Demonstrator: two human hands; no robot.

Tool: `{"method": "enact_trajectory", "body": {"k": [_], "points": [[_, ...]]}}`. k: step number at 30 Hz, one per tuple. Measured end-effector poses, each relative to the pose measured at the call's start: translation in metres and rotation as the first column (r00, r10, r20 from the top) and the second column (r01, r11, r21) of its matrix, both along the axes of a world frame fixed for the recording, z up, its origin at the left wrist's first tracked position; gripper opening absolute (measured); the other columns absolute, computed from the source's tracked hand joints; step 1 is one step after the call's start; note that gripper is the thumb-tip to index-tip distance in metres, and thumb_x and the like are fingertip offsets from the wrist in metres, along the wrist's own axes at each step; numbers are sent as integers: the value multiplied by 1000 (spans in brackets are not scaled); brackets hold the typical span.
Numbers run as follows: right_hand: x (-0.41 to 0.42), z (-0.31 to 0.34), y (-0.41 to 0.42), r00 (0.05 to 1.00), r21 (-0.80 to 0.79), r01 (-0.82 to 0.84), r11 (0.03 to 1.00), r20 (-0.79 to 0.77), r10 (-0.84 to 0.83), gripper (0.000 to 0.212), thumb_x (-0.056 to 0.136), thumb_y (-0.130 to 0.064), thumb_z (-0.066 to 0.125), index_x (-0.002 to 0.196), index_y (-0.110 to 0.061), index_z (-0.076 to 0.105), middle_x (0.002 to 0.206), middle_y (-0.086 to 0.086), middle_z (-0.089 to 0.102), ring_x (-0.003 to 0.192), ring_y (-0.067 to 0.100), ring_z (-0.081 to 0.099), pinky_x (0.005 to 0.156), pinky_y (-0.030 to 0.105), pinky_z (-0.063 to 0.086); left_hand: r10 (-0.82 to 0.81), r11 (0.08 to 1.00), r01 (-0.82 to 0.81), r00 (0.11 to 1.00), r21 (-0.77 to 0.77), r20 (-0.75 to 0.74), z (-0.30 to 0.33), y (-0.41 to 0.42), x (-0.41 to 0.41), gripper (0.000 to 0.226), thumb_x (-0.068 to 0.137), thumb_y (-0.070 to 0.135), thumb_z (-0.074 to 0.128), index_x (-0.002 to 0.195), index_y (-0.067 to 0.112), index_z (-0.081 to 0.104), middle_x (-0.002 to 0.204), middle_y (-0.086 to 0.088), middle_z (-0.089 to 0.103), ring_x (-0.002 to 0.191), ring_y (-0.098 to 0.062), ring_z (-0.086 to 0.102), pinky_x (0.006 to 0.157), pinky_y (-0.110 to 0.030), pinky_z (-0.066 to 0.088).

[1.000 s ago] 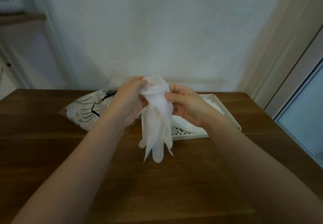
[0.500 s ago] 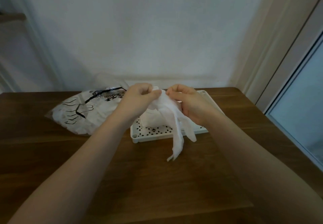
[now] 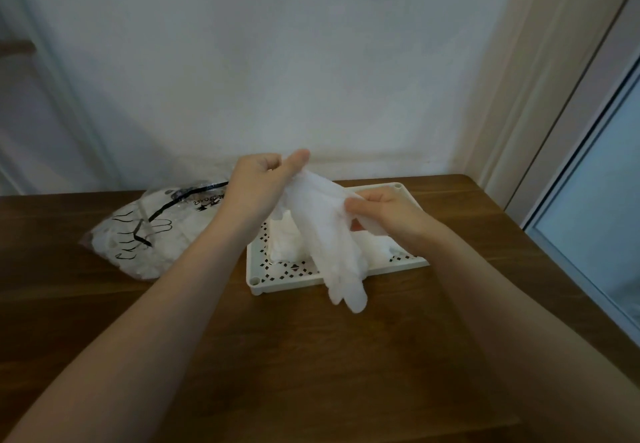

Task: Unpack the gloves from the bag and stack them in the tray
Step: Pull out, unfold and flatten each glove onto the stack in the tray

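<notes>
Our left hand (image 3: 258,188) pinches the cuff of a white glove (image 3: 329,235) while our right hand (image 3: 384,212) grips its other edge, spreading it above the tray (image 3: 349,278). Several gloves (image 3: 285,242) already lie stacked there, and the bag (image 3: 145,231) on the worktop (image 3: 311,356) looks well filled, so we judge much remains. Nothing blocks the tray.
</notes>
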State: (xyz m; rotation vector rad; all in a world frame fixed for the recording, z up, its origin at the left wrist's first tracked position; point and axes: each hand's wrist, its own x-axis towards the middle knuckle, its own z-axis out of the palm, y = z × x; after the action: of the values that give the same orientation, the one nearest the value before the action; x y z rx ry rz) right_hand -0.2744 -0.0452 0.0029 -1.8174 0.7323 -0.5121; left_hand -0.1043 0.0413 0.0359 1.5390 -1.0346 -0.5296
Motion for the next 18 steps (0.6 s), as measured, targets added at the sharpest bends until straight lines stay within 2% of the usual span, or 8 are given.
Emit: {"method": "enact_trajectory", "body": {"k": [3, 5, 7, 8, 11, 14, 16, 18], "points": [[-6, -2, -9, 992, 122, 24, 992, 120, -39, 29, 100, -20, 42, 99, -5, 67, 84, 2, 67, 79, 14, 62, 76, 27, 52, -86, 995, 83, 996, 59, 40, -1, -5, -1, 35, 76, 33, 74, 88, 1, 63, 86, -17, 66, 75, -30, 64, 68, -48, 55], [-6, -4, -14, 982, 180, 109, 978, 132, -133, 29, 100, -25, 42, 100, -8, 65, 79, 1, 64, 71, 13, 58, 65, 25, 48, -75, 994, 69, 995, 87, 67, -4, -11, -1, 18, 83, 21, 67, 95, 8, 65, 94, -12, 67, 85, -28, 66, 77, -50, 56], [-9, -2, -19, 973, 186, 170, 968, 127, -195, 26, 99, -28, 45, 95, -11, 64, 68, -4, 62, 56, 8, 55, 51, 20, 43, -75, 994, 70, 996, 90, 53, -6, -19, -1, 14, 89, 17, 58, 97, 8, 65, 93, -12, 67, 82, -26, 64, 76, -45, 54], [-12, -1, -23, 971, 178, 184, 967, 119, -207, 26, 98, -30, 48, 94, -10, 64, 66, -5, 63, 52, 6, 56, 49, 19, 44, -77, 994, 73, 996, 83, 44, -6, -24, -1, 15, 91, 18, 55, 96, 7, 65, 88, -12, 66, 76, -23, 62, 69, -41, 53], [-25, 5, -38, 980, 115, 172, 978, 76, -182, 28, 93, -31, 56, 90, -6, 66, 70, -1, 65, 58, 9, 60, 52, 20, 47, -62, 995, 60, 998, 75, 19, -9, -41, 1, 18, 94, 21, 51, 86, 10, 62, 69, -7, 57, 54, -14, 51, 52, -25, 41], [-29, 9, -60, 976, 2, 216, 976, -9, -216, 27, 92, -28, 58, 87, -3, 67, 72, 2, 65, 57, 9, 59, 51, 20, 46, -67, 996, 74, 991, 54, -119, -13, -58, 5, 14, 94, 18, 55, 101, 7, 58, 84, -11, 62, 66, -22, 58, 59, -29, 47], [-26, 10, -77, 961, -123, 261, 957, -64, -270, 25, 93, -27, 56, 79, -9, 65, 67, -1, 60, 54, 7, 55, 51, 19, 42, -67, 996, 78, 981, 53, -180, -14, -68, 11, 27, 91, 15, 59, 117, 11, 53, 98, -4, 64, 79, -15, 62, 67, -25, 51], [-21, 12, -95, 943, -252, 293, 922, -81, -322, 24, 93, -26, 56, 80, -8, 65, 70, -1, 58, 60, 9, 52, 57, 22, 40, -87, 992, 100, 985, 78, -151, -11, -77, 16, 39, 89, 15, 62, 126, 14, 51, 102, 2, 63, 86, -7, 59, 74, -19, 47]]}}
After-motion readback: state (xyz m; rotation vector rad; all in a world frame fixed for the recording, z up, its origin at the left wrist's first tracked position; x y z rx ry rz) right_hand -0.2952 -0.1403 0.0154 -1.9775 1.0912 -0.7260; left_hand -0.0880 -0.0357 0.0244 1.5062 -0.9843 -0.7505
